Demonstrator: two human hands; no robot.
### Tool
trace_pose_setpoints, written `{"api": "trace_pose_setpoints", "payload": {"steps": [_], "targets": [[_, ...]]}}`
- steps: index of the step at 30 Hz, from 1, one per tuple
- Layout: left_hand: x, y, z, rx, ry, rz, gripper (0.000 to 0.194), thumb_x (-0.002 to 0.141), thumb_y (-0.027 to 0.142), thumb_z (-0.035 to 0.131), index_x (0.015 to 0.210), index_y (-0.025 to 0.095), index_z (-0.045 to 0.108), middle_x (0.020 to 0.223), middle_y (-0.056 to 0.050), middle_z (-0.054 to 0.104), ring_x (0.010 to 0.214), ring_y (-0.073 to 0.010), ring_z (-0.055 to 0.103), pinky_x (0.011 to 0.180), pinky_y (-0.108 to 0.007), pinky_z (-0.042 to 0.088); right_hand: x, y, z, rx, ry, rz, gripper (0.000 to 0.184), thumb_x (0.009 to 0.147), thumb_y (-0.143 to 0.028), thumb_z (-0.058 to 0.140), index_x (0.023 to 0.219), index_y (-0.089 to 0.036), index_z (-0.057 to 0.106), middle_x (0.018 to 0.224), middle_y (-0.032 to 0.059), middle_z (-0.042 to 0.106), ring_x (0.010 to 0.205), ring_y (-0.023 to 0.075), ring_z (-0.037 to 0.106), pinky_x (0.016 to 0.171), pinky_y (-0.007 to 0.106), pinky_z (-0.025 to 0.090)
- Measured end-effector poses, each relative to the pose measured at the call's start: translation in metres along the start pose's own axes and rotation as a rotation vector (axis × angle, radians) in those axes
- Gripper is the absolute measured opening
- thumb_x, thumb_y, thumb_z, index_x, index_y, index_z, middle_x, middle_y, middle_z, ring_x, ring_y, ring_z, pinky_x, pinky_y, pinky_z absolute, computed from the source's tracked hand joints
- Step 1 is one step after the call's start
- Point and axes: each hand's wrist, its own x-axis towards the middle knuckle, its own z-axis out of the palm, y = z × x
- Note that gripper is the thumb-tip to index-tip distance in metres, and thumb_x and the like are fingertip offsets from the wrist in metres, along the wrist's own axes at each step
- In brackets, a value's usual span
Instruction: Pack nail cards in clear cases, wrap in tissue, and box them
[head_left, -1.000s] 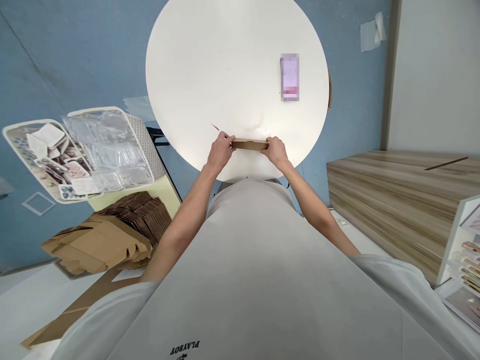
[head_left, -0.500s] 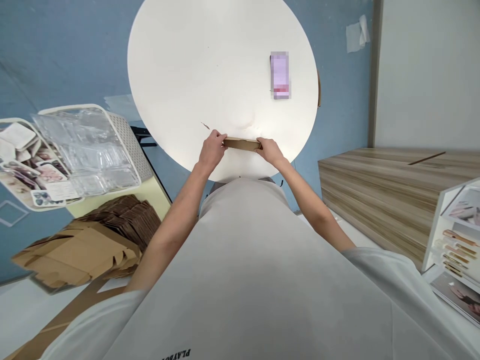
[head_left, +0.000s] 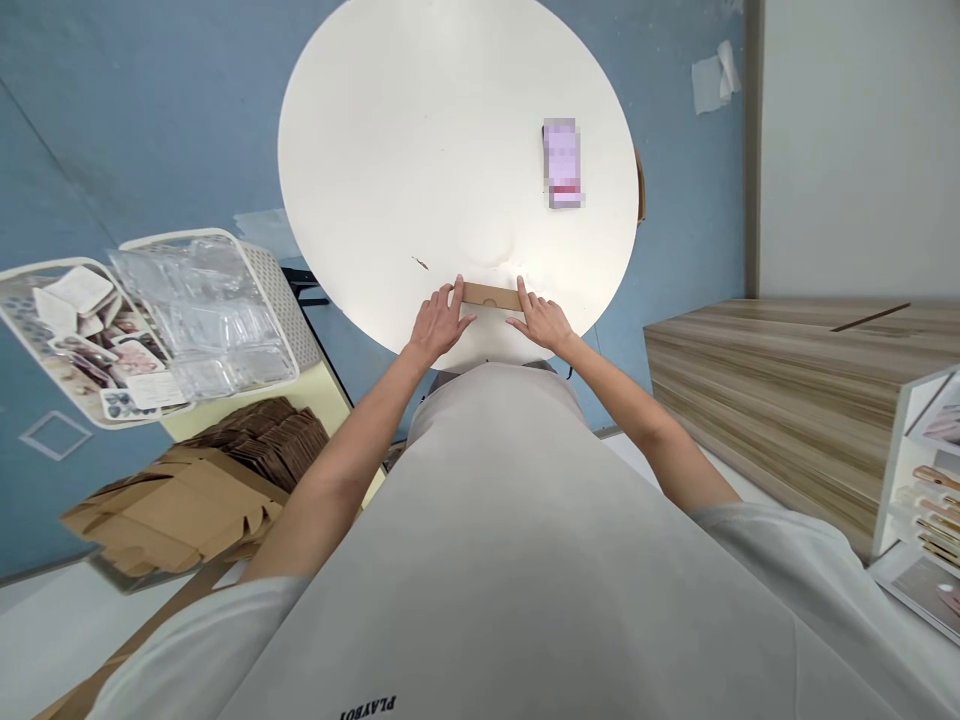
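Note:
A small, narrow brown cardboard box [head_left: 492, 295] with a half-round notch lies near the close edge of the white round table [head_left: 420, 120]. At its left end my left hand [head_left: 439, 321] has the index finger stretched along the cardboard and the thumb spread away. My right hand [head_left: 546, 321] mirrors this at the right end, its index finger touching the corner and its thumb out. Neither hand is wrapped round the box. Farther off on the table, to the right, is a phone-shaped item [head_left: 562, 163] with a blurred lilac surface.
Left of the table stand a white basket of clear plastic trays [head_left: 217, 310] and another with printed cards [head_left: 131, 360]. Below them are stacked flattened brown boxes [head_left: 187, 500]. To the right is a wood-grain cabinet [head_left: 772, 380]; a display shelf [head_left: 896, 470] holds brushes.
My fingers have gone from gripping the box's ends to being spread and stretched out beside them. The box's notched face now shows more. The whole view has shifted slightly.

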Motion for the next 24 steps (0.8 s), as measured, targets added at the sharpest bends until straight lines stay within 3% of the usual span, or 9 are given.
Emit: {"api": "trace_pose_setpoints", "payload": {"steps": [2, 6, 9, 13, 16, 18, 21, 24], "targets": [[-0.002, -0.006, 0.000, -0.124, 0.081, -0.006, 0.082, 0.111, 0.072, 0.049, 0.173, 0.018, 0.049, 0.160, -0.027, 0.056, 0.144, -0.0410, 0.059, 0.120, -0.054, 0.050, 0.002, 0.009, 0.001, 0.159, 0.045, 0.018, 0.073, 0.119, -0.054, 0.044, 0.180, -0.014, 0.039, 0.146, 0.0211, 0.070, 0.118, 0.0338, 0.074, 0.104, 0.041, 0.059], [0.001, -0.011, -0.002, -0.340, 0.153, -0.078, 0.053, 0.113, 0.045, 0.053, 0.161, 0.024, 0.063, 0.144, -0.017, 0.067, 0.119, -0.0277, 0.070, 0.112, -0.045, 0.058, 0.010, 0.026, 0.009, 0.517, 0.066, 0.085, 0.059, 0.117, -0.046, 0.051, 0.167, -0.014, 0.060, 0.138, 0.0156, 0.079, 0.107, 0.0253, 0.079, 0.107, 0.040, 0.060], [0.006, -0.010, -0.002, -0.436, 0.163, -0.135, 0.048, 0.107, 0.031, 0.061, 0.154, 0.023, 0.069, 0.139, -0.015, 0.073, 0.109, -0.0243, 0.074, 0.108, -0.043, 0.061, 0.015, 0.032, 0.017, 0.733, 0.061, 0.110, 0.063, 0.112, -0.049, 0.063, 0.163, -0.013, 0.064, 0.121, 0.0118, 0.086, 0.101, 0.0229, 0.081, 0.105, 0.040, 0.063], [0.012, -0.008, -0.007, -0.481, 0.150, -0.167, 0.045, 0.102, 0.027, 0.068, 0.147, 0.022, 0.073, 0.136, -0.013, 0.077, 0.105, -0.0238, 0.076, 0.107, -0.044, 0.063, 0.019, 0.033, 0.011, 0.807, 0.056, 0.156, 0.063, 0.107, -0.046, 0.070, 0.159, -0.009, 0.068, 0.105, 0.0102, 0.087, 0.102, 0.0249, 0.082, 0.102, 0.043, 0.066], [0.009, -0.007, -0.014, -0.500, 0.150, -0.158, 0.041, 0.098, 0.024, 0.072, 0.140, 0.023, 0.075, 0.135, -0.011, 0.077, 0.105, -0.0238, 0.077, 0.107, -0.044, 0.064, 0.019, 0.027, 0.000, 0.799, 0.007, 0.177, 0.057, 0.101, -0.037, 0.076, 0.150, -0.008, 0.074, 0.118, 0.0140, 0.088, 0.099, 0.0266, 0.083, 0.102, 0.045, 0.068], [0.001, -0.005, -0.014, -0.499, 0.229, -0.141, 0.034, 0.098, 0.019, 0.070, 0.131, 0.023, 0.076, 0.135, -0.011, 0.076, 0.112, -0.0240, 0.077, 0.110, -0.044, 0.064, 0.017, 0.017, -0.002, 0.773, 0.043, 0.154, 0.054, 0.099, -0.033, 0.076, 0.149, -0.013, 0.076, 0.137, 0.0143, 0.084, 0.109, 0.0291, 0.083, 0.109, 0.048, 0.066], [-0.017, -0.005, -0.005, -0.518, 0.353, -0.165, 0.021, 0.099, 0.017, 0.067, 0.118, 0.023, 0.075, 0.137, -0.011, 0.072, 0.128, -0.0254, 0.074, 0.113, -0.043, 0.063, 0.012, -0.005, 0.011, 0.773, 0.154, 0.130, 0.061, 0.102, -0.038, 0.070, 0.161, -0.021, 0.067, 0.154, 0.0118, 0.076, 0.130, 0.0312, 0.079, 0.116, 0.050, 0.063], [-0.030, -0.011, 0.013, -0.615, 0.293, -0.320, 0.035, 0.096, 0.016, 0.070, 0.131, 0.021, 0.071, 0.145, -0.015, 0.072, 0.131, -0.0275, 0.073, 0.113, -0.045, 0.063, 0.011, -0.024, 0.034, 0.774, 0.157, 0.162, 0.067, 0.105, -0.046, 0.063, 0.167, -0.022, 0.058, 0.157, 0.0137, 0.074, 0.137, 0.0330, 0.075, 0.116, 0.051, 0.063]]}}
